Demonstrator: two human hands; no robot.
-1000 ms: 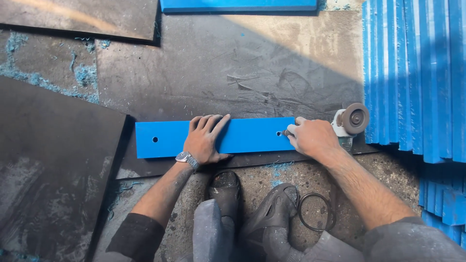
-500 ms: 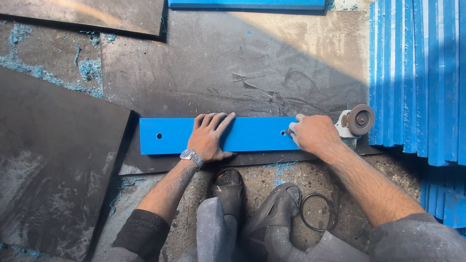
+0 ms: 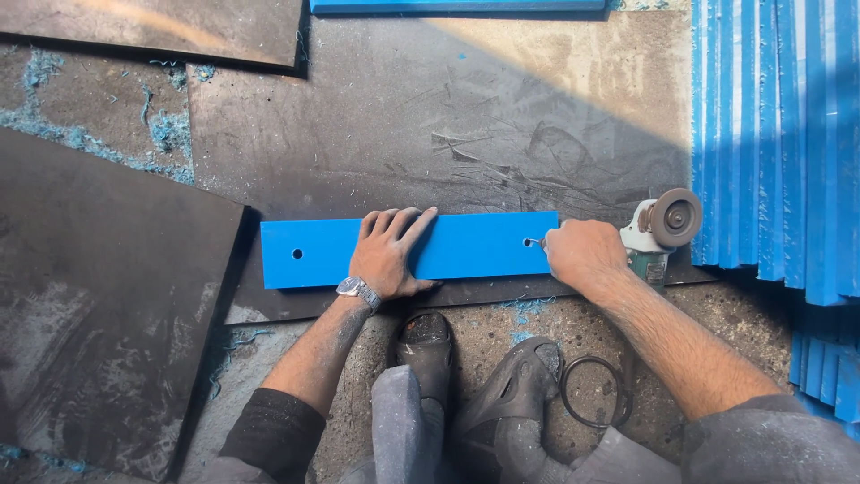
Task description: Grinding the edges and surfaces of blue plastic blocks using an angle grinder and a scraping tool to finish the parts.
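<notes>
A long blue flat strip (image 3: pixel 475 244) with a hole near each end lies on a dark metal sheet (image 3: pixel 430 116). My left hand (image 3: pixel 387 255) presses flat on its middle, fingers spread, with a watch on the wrist. At the strip's right end my right hand (image 3: pixel 582 255) is closed around a small metal tool whose tip sits at the right hole (image 3: pixel 529 241). The tool's body is hidden in the fist.
An angle grinder (image 3: pixel 661 229) lies just right of my right hand. A stack of blue strips (image 3: pixel 775 143) stands on the right, another blue strip (image 3: pixel 457 5) at the top. Dark sheets (image 3: pixel 98 296) lie left. My shoes (image 3: pixel 484 376) and a black ring (image 3: pixel 593 392) are below.
The hands and strip keep the same pose. Only the camera has shifted slightly.
</notes>
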